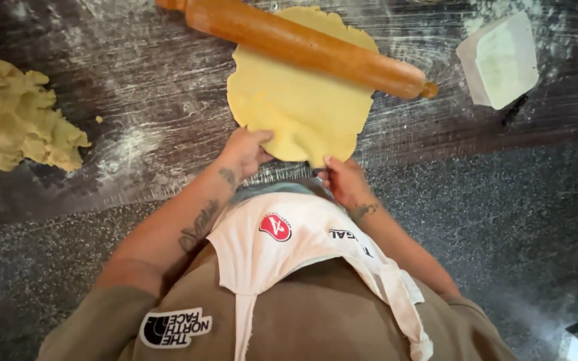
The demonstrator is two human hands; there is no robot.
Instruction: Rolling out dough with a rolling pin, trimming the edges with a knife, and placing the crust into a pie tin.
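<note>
A flat, rolled-out sheet of yellow dough [299, 100] lies on a floured sheet of clear plastic wrap [162, 134] that covers the counter. A wooden rolling pin [302, 45] rests slantwise across the far half of the sheet. My left hand [245, 150] pinches the near left edge of the dough sheet, thumb on top. My right hand [344, 179] grips the near right edge, where the dough is lifted slightly off the surface.
A rough lump of dough [15, 117] sits at the far left. A white square container [500, 60] stands at the upper right. The near counter [503, 220] is dark speckled stone. I wear a white apron [289, 244] over a brown top.
</note>
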